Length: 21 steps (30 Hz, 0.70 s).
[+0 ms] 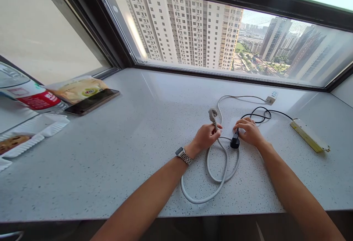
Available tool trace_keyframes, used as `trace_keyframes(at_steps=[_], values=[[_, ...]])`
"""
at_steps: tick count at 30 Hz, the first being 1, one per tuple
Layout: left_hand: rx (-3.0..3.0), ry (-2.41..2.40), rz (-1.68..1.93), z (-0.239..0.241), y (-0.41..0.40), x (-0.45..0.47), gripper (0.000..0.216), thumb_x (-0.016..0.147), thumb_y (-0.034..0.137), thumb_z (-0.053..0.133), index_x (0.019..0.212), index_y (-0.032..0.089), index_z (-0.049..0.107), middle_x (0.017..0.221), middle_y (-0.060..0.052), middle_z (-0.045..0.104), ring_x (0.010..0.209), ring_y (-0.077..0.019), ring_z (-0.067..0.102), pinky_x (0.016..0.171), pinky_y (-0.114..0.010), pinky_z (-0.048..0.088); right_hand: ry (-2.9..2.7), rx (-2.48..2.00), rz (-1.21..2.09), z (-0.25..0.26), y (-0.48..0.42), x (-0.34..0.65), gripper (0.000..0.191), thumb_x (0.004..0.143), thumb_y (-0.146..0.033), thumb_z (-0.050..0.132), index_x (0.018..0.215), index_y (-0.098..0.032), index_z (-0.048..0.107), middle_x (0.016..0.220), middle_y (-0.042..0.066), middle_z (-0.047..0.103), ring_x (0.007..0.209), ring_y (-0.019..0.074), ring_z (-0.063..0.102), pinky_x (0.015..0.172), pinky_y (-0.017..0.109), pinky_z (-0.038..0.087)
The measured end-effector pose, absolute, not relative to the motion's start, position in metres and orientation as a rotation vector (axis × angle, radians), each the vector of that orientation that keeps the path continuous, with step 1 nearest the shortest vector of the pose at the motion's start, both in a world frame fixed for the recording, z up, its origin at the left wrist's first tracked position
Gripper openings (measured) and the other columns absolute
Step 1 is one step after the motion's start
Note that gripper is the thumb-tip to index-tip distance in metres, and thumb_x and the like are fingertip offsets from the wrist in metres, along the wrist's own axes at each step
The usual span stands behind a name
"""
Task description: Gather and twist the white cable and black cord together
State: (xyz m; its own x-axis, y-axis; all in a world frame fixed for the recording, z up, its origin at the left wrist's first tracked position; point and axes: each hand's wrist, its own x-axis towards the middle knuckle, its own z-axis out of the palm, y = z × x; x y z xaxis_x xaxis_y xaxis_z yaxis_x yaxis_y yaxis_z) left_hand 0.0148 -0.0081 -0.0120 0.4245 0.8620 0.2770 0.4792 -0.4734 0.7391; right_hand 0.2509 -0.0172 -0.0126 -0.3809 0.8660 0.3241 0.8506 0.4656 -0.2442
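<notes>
Cable handling was in progress on the speckled counter [116, 149]. Left hand [205, 136] gripped the grey cord [217, 182] just below its plug [213, 114], fingers closed round it; loops lay slack toward the counter's near edge. Right hand [249, 130] pressed curled fingers over the black plug [235, 142]. Judged step: sorting the two leads. Any further movement would require lifting clear of the loops. Open room lay left; the yellow power strip [309, 135] sat right, well apart.
</notes>
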Motion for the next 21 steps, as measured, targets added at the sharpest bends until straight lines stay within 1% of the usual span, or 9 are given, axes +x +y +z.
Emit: trace_keyframes(at_steps=[2, 4, 6, 8, 11, 13, 15, 18, 21], values=[[2.127, 1.133, 0.888, -0.012, -0.008, 0.014, 0.03, 0.085, 0.033, 0.046, 0.092, 0.012, 0.067, 0.05, 0.004, 0.045, 0.044, -0.0104, 0.039, 0.046, -0.023, 0.026, -2.262, -1.387, 0.092, -0.011, -0.018, 0.251, 0.015, 0.084, -0.028, 0.06, 0.086, -0.025, 0.074, 0.097, 0.006, 0.07, 0.097, 0.026, 0.054, 0.084, 0.04, 0.039], [2.149, 1.133, 0.905, -0.013, -0.008, 0.014, 0.032, 0.086, 0.034, 0.046, 0.096, 0.013, 0.067, 0.055, 0.002, 0.052, 0.047, -0.0112, 0.043, 0.048, -0.023, 0.03, -2.131, -1.344, 0.152, -0.011, -0.019, 0.249, 0.019, 0.086, -0.035, 0.059, 0.085, -0.024, 0.074, 0.089, 0.007, 0.07, 0.091, 0.0249, 0.056, 0.082, 0.039, 0.041], [2.163, 1.114, 0.927, -0.014, -0.008, 0.014, 0.035, 0.087, 0.035, 0.046, 0.105, 0.014, 0.066, 0.067, -0.002, 0.061, 0.055, -0.0128, 0.051, 0.053, -0.023, 0.037, -1.933, -1.319, 0.199, -0.011, -0.022, 0.241, 0.028, 0.089, -0.041, 0.054, 0.08, -0.023, 0.073, 0.074, 0.006, 0.067, 0.077, 0.0221, 0.056, 0.072, 0.034, 0.043], [2.162, 1.054, 0.959, -0.013, -0.009, 0.015, 0.038, 0.087, 0.038, 0.046, 0.114, 0.016, 0.062, 0.084, -0.005, 0.067, 0.068, -0.0149, 0.057, 0.06, -0.025, 0.042, -1.763, -1.309, 0.238, -0.011, -0.026, 0.226, 0.038, 0.091, -0.046, 0.05, 0.071, -0.021, 0.071, 0.06, 0.003, 0.057, 0.062, 0.0186, 0.05, 0.061, 0.03, 0.04], [2.128, 0.928, 1.062, -0.01, -0.011, 0.016, 0.043, 0.087, 0.045, 0.049, 0.118, 0.017, 0.06, 0.103, -0.01, 0.067, 0.085, -0.0195, 0.061, 0.071, -0.028, 0.047, -1.72, -1.254, 0.375, -0.01, -0.036, 0.198, 0.045, 0.091, -0.052, 0.048, 0.065, -0.02, 0.067, 0.054, 0.0, 0.049, 0.053, 0.0148, 0.045, 0.054, 0.027, 0.036], [2.063, 0.856, 1.13, -0.007, -0.015, 0.018, 0.043, 0.086, 0.048, 0.051, 0.114, 0.017, 0.062, 0.108, -0.012, 0.067, 0.095, -0.0222, 0.061, 0.079, -0.032, 0.047, -1.784, -1.178, 0.49, -0.01, -0.042, 0.182, 0.047, 0.092, -0.054, 0.044, 0.07, -0.019, 0.067, 0.059, 0.001, 0.053, 0.056, 0.0152, 0.048, 0.055, 0.027, 0.038], [1.963, 0.8, 1.166, -0.003, -0.019, 0.02, 0.041, 0.086, 0.052, 0.051, 0.104, 0.017, 0.065, 0.107, -0.013, 0.068, 0.099, -0.0238, 0.061, 0.085, -0.035, 0.047, -1.837, -1.084, 0.567, -0.009, -0.045, 0.173, 0.051, 0.095, -0.055, 0.037, 0.079, -0.019, 0.069, 0.071, 0.004, 0.06, 0.066, 0.018, 0.055, 0.062, 0.028, 0.043], [1.781, 0.739, 1.214, 0.006, -0.028, 0.024, 0.044, 0.084, 0.059, 0.051, 0.087, 0.017, 0.065, 0.096, -0.012, 0.069, 0.094, -0.0243, 0.062, 0.085, -0.037, 0.048, -1.895, -0.98, 0.582, -0.008, -0.046, 0.174, 0.05, 0.098, -0.052, 0.029, 0.099, -0.021, 0.069, 0.093, 0.008, 0.065, 0.089, 0.0224, 0.06, 0.078, 0.032, 0.047], [1.521, 0.651, 1.321, 0.02, -0.033, 0.025, 0.044, 0.083, 0.062, 0.052, 0.083, 0.018, 0.057, 0.077, -0.006, 0.066, 0.082, -0.0217, 0.063, 0.081, -0.038, 0.049, -1.881, -1.075, 0.335, -0.009, -0.041, 0.188, 0.044, 0.098, -0.049, 0.033, 0.117, -0.023, 0.063, 0.109, 0.01, 0.064, 0.102, 0.0247, 0.058, 0.089, 0.038, 0.044]])
